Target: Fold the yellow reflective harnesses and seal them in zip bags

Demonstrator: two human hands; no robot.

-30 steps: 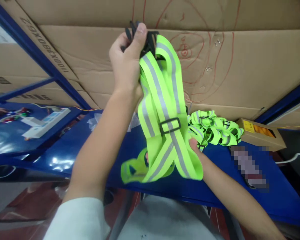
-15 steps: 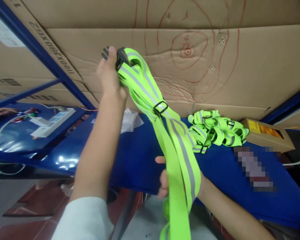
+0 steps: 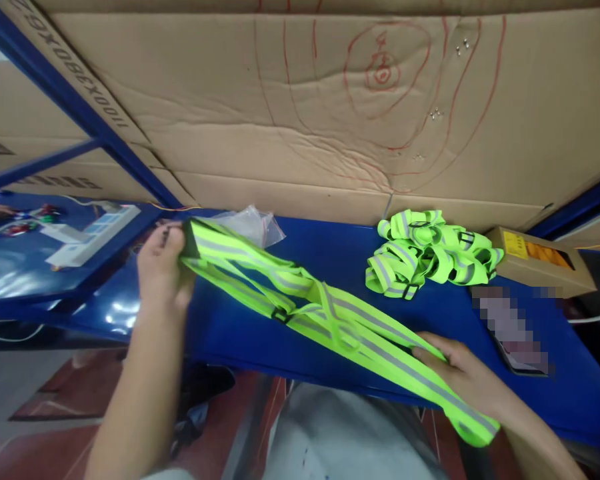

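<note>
Two bare hands hold one fluorescent green strap harness lengthwise between them, as we see it in the head view, above the front part of the blue table. We find the left hand closed around the end with the black buckle. The right hand is at the other end, with its fingers in among the bands; we cannot tell whether it grips them or only spreads them. A rounded end hangs past that hand.

As for progress, we judge this piece to be partway through handling: it is drawn out long, yet its bands cross and twist around the middle, near a black slider, and it is not set down. Further back on the right, we see a loose heap of similar straps, which neither hand touches, just beside an open-windowed carton. We cannot tell whether those are finished or waiting. A clear plastic bag lies behind the harness.
</note>
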